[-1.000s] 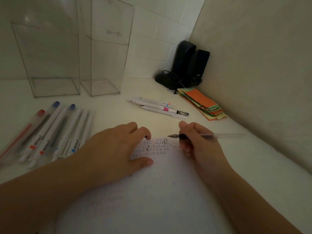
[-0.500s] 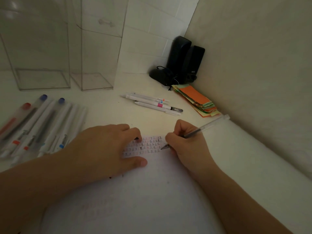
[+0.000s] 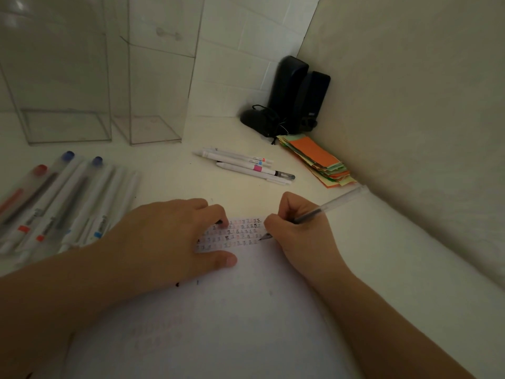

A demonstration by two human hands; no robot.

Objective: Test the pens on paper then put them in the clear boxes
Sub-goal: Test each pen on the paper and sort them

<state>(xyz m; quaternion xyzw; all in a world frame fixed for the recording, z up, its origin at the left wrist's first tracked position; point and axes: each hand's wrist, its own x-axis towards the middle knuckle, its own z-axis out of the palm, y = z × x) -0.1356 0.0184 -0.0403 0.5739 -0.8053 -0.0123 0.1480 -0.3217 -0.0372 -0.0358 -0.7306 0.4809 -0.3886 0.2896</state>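
Note:
My right hand (image 3: pixel 300 236) grips a clear-barrelled pen (image 3: pixel 325 207), its tip touching the white paper (image 3: pixel 232 324) at the right end of several rows of small test marks (image 3: pixel 237 235). My left hand (image 3: pixel 169 242) rests on the paper beside those marks, its fingers bent, with a small dark thing under its fingertips. Several capped pens (image 3: pixel 57 203) lie in a row at the left. A few white pens (image 3: pixel 243 165) lie behind the paper. Two tall clear boxes (image 3: pixel 62 77) (image 3: pixel 155 86) stand at the back left; I see nothing inside them.
Black speakers (image 3: pixel 297 94) and a dark cabled object (image 3: pixel 257 121) fill the back corner. A stack of coloured paper strips (image 3: pixel 317 160) lies along the right wall. The wall runs close on the right side of the desk.
My right hand turned the pen from lying level above the paper to a slanted writing hold and lowered its tip onto the test marks. The left hand stayed put.

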